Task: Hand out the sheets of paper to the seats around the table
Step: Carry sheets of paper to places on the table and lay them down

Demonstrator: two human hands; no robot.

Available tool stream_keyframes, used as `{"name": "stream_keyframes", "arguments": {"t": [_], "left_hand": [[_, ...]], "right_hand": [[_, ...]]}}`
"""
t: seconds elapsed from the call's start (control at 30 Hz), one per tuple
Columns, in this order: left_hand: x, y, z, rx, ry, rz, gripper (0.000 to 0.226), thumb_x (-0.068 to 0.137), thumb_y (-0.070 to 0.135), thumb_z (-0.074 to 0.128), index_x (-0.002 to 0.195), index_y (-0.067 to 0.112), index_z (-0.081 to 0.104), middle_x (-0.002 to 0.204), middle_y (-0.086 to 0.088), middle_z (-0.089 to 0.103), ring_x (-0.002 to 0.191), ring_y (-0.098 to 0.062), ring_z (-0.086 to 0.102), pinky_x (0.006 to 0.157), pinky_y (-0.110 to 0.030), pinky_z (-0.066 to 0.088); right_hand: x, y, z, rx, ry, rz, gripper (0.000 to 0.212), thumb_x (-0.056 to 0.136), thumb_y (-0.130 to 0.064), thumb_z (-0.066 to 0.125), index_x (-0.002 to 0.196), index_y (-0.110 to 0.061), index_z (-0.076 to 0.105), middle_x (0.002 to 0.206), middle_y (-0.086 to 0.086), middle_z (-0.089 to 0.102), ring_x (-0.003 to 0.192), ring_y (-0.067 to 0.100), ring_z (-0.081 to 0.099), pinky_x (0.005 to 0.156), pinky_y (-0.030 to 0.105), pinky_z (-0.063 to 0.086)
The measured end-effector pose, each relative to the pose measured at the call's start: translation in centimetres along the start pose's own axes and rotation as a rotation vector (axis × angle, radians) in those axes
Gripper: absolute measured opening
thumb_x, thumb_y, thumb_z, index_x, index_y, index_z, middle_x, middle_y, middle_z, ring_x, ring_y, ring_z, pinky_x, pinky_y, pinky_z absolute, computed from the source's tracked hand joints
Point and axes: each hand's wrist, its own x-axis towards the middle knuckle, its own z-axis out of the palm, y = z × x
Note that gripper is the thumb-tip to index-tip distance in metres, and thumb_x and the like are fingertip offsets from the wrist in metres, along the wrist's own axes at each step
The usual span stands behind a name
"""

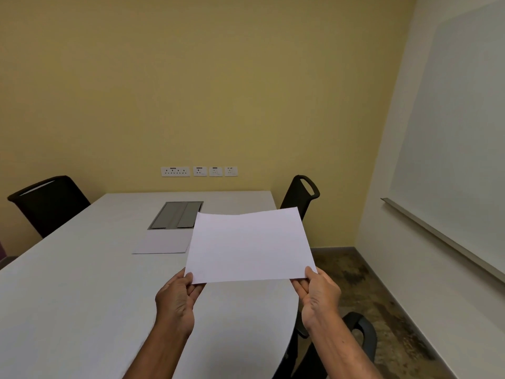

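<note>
I hold one white sheet of paper (250, 246) level above the right side of the white table (82, 283). My left hand (177, 299) pinches its near left corner and my right hand (318, 294) pinches its near right corner. A small stack of white sheets (164, 243) lies flat on the table in the middle, just left of the held sheet and partly hidden by it. Black chairs stand around the table: one at the far left (46, 205), one at the far right (300, 196), one near my right forearm (360, 335).
A grey cable hatch (177, 214) is set into the table beyond the stack. Wall sockets (199, 171) sit on the yellow wall behind. A whiteboard with a ledge (442, 236) runs along the right wall, with a strip of brown floor (369, 291) between it and the table.
</note>
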Motion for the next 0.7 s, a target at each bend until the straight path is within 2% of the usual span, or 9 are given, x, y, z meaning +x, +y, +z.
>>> {"name": "stream_keyframes", "arguments": {"t": [0.23, 0.4, 0.57, 0.7], "left_hand": [[1.3, -3.6, 3.7, 0.061, 0.048, -0.011, 0.033, 0.094, -0.007, 0.054, 0.125, -0.002, 0.061, 0.101, -0.014, 0.07, 0.089, -0.026, 0.071, 0.085, -0.04, 0.053], [1.4, -7.2, 7.2, 0.081, 0.105, 0.022, 0.033, 0.094, -0.007, 0.053, 0.126, -0.003, 0.06, 0.11, -0.019, 0.069, 0.09, -0.027, 0.07, 0.086, -0.04, 0.053], [0.3, -11.5, 11.9, 0.068, 0.157, 0.071, 0.032, 0.094, -0.008, 0.053, 0.125, -0.003, 0.061, 0.115, -0.02, 0.067, 0.092, -0.027, 0.069, 0.089, -0.041, 0.052], [-0.6, -14.5, 15.5, 0.056, 0.197, 0.085, 0.031, 0.094, -0.008, 0.052, 0.124, -0.004, 0.061, 0.116, -0.02, 0.068, 0.095, -0.028, 0.069, 0.09, -0.04, 0.052]], "right_hand": [[5.1, -1.5, -1.4, -0.032, 0.013, 0.031, 0.012, 0.097, -0.011, 0.062, 0.091, -0.021, 0.065, 0.09, 0.005, 0.074, 0.076, 0.023, 0.074, 0.052, 0.031, 0.059], [9.9, -3.8, -3.0, -0.054, -0.032, 0.067, 0.012, 0.097, -0.008, 0.061, 0.09, -0.018, 0.065, 0.084, 0.005, 0.074, 0.062, 0.017, 0.075, 0.05, 0.029, 0.058], [15.2, -7.3, -6.2, -0.082, -0.118, 0.084, 0.018, 0.097, -0.004, 0.059, 0.085, -0.018, 0.064, 0.064, -0.002, 0.075, 0.061, 0.015, 0.074, 0.049, 0.028, 0.058], [19.2, -10.3, -8.3, -0.128, -0.163, 0.113, 0.02, 0.096, -0.002, 0.059, 0.085, -0.017, 0.065, 0.082, 0.005, 0.076, 0.065, 0.016, 0.075, 0.061, 0.034, 0.063]]}}
